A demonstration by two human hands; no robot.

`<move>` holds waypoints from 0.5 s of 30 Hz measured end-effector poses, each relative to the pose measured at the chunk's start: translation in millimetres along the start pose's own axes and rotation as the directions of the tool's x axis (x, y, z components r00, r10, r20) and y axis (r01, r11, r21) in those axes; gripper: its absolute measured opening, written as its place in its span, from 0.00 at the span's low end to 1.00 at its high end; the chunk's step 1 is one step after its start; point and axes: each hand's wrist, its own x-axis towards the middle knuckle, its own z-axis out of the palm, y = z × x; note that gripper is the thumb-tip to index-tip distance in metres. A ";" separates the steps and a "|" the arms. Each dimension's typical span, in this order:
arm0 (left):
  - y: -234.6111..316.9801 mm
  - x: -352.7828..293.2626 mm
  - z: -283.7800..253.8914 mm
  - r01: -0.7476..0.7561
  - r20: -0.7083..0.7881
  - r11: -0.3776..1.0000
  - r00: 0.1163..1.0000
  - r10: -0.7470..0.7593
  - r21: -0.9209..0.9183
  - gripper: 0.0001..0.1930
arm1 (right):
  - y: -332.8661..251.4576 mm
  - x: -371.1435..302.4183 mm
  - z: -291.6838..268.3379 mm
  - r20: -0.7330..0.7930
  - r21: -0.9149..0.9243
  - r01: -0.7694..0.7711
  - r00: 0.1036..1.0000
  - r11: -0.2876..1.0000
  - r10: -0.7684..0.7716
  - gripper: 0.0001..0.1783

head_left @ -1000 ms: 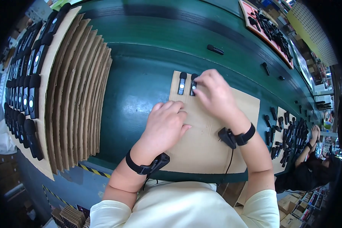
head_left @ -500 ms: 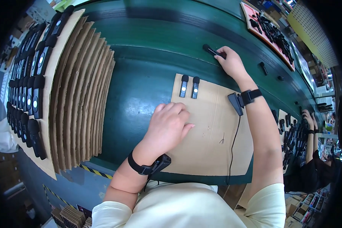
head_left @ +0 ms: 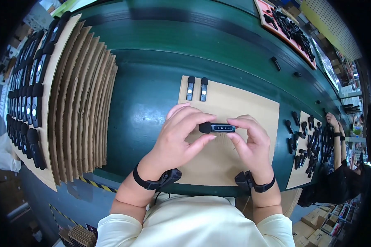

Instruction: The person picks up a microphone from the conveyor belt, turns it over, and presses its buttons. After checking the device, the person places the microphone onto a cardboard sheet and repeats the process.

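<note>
A small black clip-type microphone (head_left: 223, 128) with a round foam windscreen lies level between my hands, above a brown cardboard sheet (head_left: 218, 164). My left hand (head_left: 173, 136) has its thumb and index finger around the foam end. The other end is pinched between the thumb and fingers of my right hand (head_left: 254, 142). A row of small marks shows on the microphone's upturned face. On the sheet's far left corner, two similar microphones (head_left: 190, 91) lie side by side, foam ends away from me, each with a pale round spot.
Stacked cardboard sheets (head_left: 80, 107) stand at the left, with rows of microphones on the outermost. A pink tray (head_left: 272, 26) of small black parts sits far right. More microphones lie on another cardboard sheet (head_left: 294, 177) at right, near another person's hands (head_left: 333, 121).
My right hand has come back from the far part of the green table with the microphone. It now meets my left hand over the cardboard, and both are on the microphone.
</note>
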 end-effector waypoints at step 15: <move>3.9 -1.9 1.0 -0.041 0.061 0.998 0.997 0.044 -0.050 0.16 | -3.6 -14.6 9.7 -0.084 0.050 0.074 0.994 0.996 -0.070 0.14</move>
